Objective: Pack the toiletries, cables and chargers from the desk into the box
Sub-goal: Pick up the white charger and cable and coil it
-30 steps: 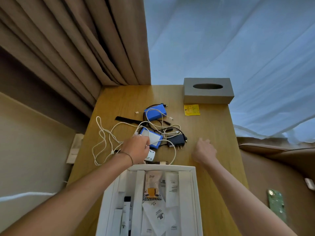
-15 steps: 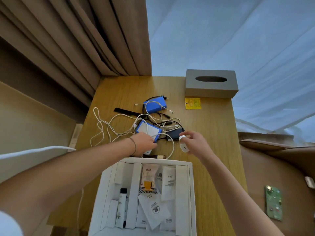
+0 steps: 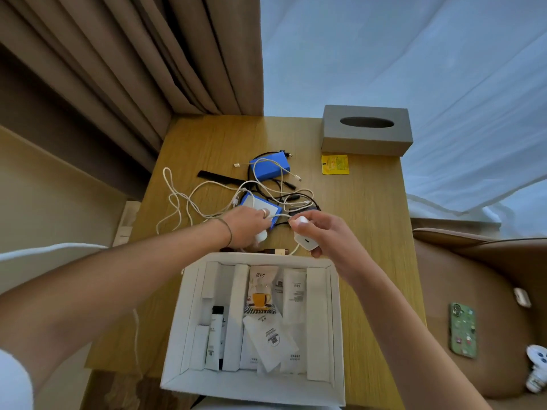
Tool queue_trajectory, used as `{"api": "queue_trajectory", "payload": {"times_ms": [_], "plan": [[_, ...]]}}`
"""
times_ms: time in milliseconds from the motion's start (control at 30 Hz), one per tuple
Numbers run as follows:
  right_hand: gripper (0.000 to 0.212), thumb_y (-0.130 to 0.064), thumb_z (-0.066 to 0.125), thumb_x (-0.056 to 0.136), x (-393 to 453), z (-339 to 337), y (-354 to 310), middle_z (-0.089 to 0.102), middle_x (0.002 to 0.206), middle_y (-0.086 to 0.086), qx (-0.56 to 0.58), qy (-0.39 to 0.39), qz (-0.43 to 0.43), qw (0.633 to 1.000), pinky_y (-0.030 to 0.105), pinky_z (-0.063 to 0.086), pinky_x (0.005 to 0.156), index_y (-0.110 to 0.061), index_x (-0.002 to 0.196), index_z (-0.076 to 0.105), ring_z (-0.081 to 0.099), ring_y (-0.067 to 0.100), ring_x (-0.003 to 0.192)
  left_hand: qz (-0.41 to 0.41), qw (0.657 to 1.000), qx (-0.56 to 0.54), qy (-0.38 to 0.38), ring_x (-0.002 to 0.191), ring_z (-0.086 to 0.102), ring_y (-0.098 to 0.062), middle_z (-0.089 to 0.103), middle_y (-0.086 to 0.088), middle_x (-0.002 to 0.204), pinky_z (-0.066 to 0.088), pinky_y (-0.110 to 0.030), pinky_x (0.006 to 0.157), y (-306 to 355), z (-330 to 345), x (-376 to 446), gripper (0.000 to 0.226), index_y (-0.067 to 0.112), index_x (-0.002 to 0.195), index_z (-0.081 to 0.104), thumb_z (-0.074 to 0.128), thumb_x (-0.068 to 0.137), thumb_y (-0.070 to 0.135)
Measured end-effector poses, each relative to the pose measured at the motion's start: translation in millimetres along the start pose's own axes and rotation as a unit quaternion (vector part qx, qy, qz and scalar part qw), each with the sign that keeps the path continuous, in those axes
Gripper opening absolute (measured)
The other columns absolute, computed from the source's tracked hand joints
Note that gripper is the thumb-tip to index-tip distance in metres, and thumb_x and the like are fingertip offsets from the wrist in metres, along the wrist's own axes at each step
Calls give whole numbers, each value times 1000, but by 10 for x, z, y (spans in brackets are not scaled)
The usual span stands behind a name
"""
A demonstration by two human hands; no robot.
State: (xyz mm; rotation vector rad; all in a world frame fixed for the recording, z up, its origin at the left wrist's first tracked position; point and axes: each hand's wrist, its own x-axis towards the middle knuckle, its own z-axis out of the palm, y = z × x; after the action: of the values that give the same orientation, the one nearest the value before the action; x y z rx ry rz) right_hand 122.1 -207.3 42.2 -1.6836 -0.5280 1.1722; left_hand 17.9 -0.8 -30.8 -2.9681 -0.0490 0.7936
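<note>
Since a moment ago my right hand [image 3: 322, 232] has crossed from the bare wood to meet my left, and it now grips a small white rounded-square charger block [image 3: 306, 241], fingers curled round it just above the far rim of the box. My left hand [image 3: 247, 224] reaches forward with the wrist straight, a thin band on it, fingers bent down onto a second white plug [image 3: 261, 236] and pinching the thin white cable [image 3: 281, 216] that runs across to the right hand. Under the left fingers lies a flat blue rectangular pack with a pale label [image 3: 260, 207]; a second plain blue rectangular pack [image 3: 269, 167] sits farther back, wrapped by a glossy black cord [image 3: 260, 187]. A long woven off-white cable [image 3: 177, 202] loops loosely to the left on the smooth, grained wooden desk [image 3: 376, 220], and a black comb [image 3: 220, 176] lies beside it. The open white cardboard box [image 3: 254, 386] sits at the near edge of the desk, split by stiff white dividers, already holding matte white tubes [image 3: 294, 294], a sachet printed with an orange cup [image 3: 262, 291] and a white bottle with a black cap [image 3: 216, 335]. A grey felt-like tissue box [image 3: 367, 131] stands at the back right, a small yellow packet [image 3: 335, 164] in front of it.
</note>
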Motion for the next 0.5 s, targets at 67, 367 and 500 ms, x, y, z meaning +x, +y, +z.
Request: {"api": "queue_trajectory", "payload": {"times_ms": [67, 367, 500], "plan": [[19, -47, 67, 90, -75, 106, -17, 68, 78, -14, 14, -29, 0, 999, 21, 44, 59, -37, 102, 77, 59, 0, 69, -27, 994, -81, 64, 85, 60, -23, 59, -3, 107, 37, -32, 62, -60, -28, -106, 31, 21, 110, 55, 68, 84, 33], [32, -1, 58, 94, -224, 826, 70, 68, 98, 18, 11, -136, 69, 988, 28, 52, 72, -20, 112, 77, 63, 22, 81, -228, 757, -529, 309, 72, 65, -11, 66, 12, 79, 53, -27, 59, -54, -183, -810, 30, 26, 84, 59, 85, 71, 33], [28, -1, 66, 92, -78, 1227, 323, 61, 78, 8, -100, -133, 91, 982, 24, 53, 61, -12, 117, 71, 59, 15, 66, -244, 663, -620, 341, 62, 63, 2, 70, 9, 78, 55, -21, 57, -42, -146, -1170, 26, 24, 84, 60, 85, 75, 27]]}}
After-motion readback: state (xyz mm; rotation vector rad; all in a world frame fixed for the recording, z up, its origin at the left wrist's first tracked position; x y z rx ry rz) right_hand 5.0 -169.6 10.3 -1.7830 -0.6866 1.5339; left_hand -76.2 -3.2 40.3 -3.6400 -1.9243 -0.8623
